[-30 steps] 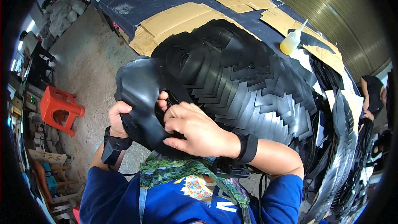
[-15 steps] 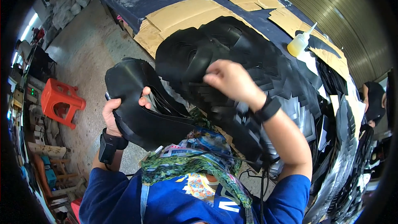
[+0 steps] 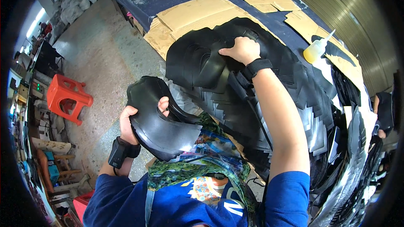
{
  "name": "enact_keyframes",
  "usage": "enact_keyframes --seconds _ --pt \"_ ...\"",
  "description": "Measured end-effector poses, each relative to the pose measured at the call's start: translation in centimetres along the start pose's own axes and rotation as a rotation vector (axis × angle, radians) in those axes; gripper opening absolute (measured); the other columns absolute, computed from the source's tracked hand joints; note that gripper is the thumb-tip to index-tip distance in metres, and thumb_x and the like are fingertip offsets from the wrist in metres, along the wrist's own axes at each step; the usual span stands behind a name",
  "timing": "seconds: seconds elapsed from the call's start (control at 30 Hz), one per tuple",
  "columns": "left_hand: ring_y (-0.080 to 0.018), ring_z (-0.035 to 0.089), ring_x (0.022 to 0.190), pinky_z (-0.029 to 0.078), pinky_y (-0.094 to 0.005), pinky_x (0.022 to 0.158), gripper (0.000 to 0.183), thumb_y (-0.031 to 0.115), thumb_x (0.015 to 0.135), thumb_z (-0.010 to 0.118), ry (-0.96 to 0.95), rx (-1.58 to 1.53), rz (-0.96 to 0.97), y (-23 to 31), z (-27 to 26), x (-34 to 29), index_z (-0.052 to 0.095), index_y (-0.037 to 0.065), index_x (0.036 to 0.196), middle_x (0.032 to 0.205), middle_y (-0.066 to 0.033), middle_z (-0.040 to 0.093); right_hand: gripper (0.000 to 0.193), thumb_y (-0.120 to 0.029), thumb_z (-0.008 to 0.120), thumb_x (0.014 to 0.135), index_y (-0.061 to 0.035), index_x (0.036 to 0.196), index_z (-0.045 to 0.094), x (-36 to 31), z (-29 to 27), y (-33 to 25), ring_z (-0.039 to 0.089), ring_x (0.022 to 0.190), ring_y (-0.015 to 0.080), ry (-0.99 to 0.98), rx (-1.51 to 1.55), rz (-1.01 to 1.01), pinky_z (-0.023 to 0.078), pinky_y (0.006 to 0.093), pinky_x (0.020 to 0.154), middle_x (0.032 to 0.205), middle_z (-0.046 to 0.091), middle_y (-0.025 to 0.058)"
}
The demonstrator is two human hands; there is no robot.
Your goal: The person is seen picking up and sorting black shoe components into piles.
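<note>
Leftmost, I see a red stool (image 3: 67, 96) on the floor, off the bench's left edge. Next, the left hand (image 3: 127, 127) wraps under a bundle of curved black sheets (image 3: 164, 130), thumb on the outer edge, fingertips showing at the inner curve; the bundle is clear of the bench (image 3: 141, 10). I judge it bendy yet springy and fairly light, its glossy faces apt to slide on 1 another, so I'd grasp its full thickness at mid-curve. Further right, the right hand (image 3: 246, 51) lies on a broad pile of black sheets (image 3: 187, 59) at the bench's near left corner, overlapping cardboard (image 3: 198, 12); its fingers bend down, but I can't tell whether they pinch a sheet. Toward the bench's right edge is a bottle (image 3: 313, 52) of yellow liquid. The left palm and right fingertips are hidden; I can't count the sheets, and the bench's far edge is cut off.
</note>
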State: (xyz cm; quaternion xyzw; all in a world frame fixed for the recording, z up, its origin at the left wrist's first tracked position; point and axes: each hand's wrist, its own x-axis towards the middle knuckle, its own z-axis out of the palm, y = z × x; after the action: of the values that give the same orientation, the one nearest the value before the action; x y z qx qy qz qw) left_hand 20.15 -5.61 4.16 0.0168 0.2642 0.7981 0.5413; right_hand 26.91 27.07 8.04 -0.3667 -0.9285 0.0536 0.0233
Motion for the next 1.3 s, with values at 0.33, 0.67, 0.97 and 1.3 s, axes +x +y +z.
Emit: enact_keyframes --seconds 0.33,0.67,0.97,1.3 --pt "-0.0329 0.048 0.108 0.032 -0.0471 0.096 0.073 0.033 0.071 0.045 -0.271 -0.076 -0.001 -0.8 -1.8 0.3 0.021 -0.002 0.131 0.124 -0.0250 0.040 0.043 -0.033 0.067 0.063 -0.0035 0.094 0.060 -0.3 -0.9 -1.0 0.059 0.090 0.0260 0.042 0.239 -0.083 0.045 0.0351 0.078 0.094 0.061 0.0147" --pt "-0.0333 0.048 0.109 0.035 -0.0462 0.096 0.071 0.026 0.069 0.042 -0.021 -0.030 0.017 1.0 -5.0 -0.2 0.022 -0.008 0.128 0.123 -0.0260 0.041 0.045 -0.013 0.060 0.067 -0.0002 0.109 0.053 -2.1 -2.6 -0.3 0.054 0.099 0.0301 0.180 0.359 -0.381 0.043 0.0354 0.086 0.103 0.057 0.0193" --pt "-0.0349 0.054 0.100 0.037 -0.0475 0.092 0.074 0.029 0.068 0.050 -0.007 -0.041 -0.033 0.7 -5.4 -0.3 0.023 -0.005 0.128 0.116 -0.0262 0.047 0.049 -0.033 0.066 0.064 -0.0096 0.107 0.056 -1.6 0.1 -1.1 0.051 0.099 0.0298 0.213 0.213 -0.279 0.038 0.0418 0.084 0.100 0.056 0.0134" --pt "-0.0347 0.053 0.100 0.035 -0.0475 0.093 0.073 0.029 0.068 0.049 -0.027 -0.067 -0.089 0.5 -5.5 0.2 0.024 -0.006 0.128 0.119 -0.0275 0.044 0.045 -0.033 0.065 0.068 0.0022 0.094 0.052 -2.5 -2.0 0.4 0.058 0.087 0.0325 0.153 0.212 -0.154 0.046 0.0381 0.074 0.091 0.059 0.0204"
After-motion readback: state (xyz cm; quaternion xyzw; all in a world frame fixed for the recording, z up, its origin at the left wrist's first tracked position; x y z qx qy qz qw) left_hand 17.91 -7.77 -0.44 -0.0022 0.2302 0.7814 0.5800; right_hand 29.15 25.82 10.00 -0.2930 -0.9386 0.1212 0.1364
